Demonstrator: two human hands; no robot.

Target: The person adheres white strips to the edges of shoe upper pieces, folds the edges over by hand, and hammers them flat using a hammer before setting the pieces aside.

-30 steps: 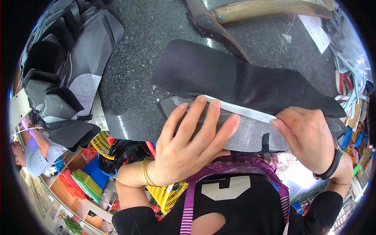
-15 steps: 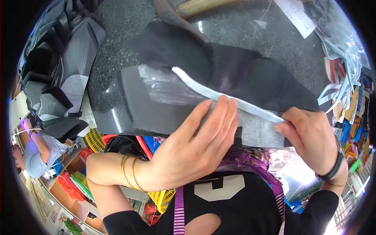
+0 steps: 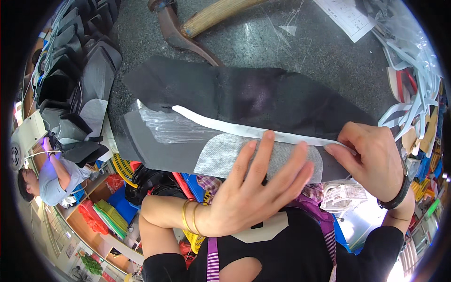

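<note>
A dark, flat shoe-upper-like piece (image 3: 249, 91) lies spread on the dark worktop, its near part grey with a shiny whitish smear. A pale mesh-like patch (image 3: 213, 157) covers part of the near side. Along the seam runs a narrow white strip (image 3: 221, 125), its left end curving away from me. My left hand (image 3: 253, 197) rests with fingers spread over the patch, its longest fingertip at the strip's near edge. My right hand (image 3: 373, 157) pinches the strip's right end between thumb and forefinger.
A wooden-handled hammer (image 3: 176, 30) lies beyond the piece. Dark stacked pieces (image 3: 58, 87) line the left side. At the right hang pale blue strips (image 3: 413, 89), near a paper sheet (image 3: 345, 19). Another person (image 3: 56, 178) sits at the far left beside a machine.
My left hand's fingers have spread apart and shifted right along the strip, baring more of the patch. My right hand keeps its pinch. More of the hammer shows.
</note>
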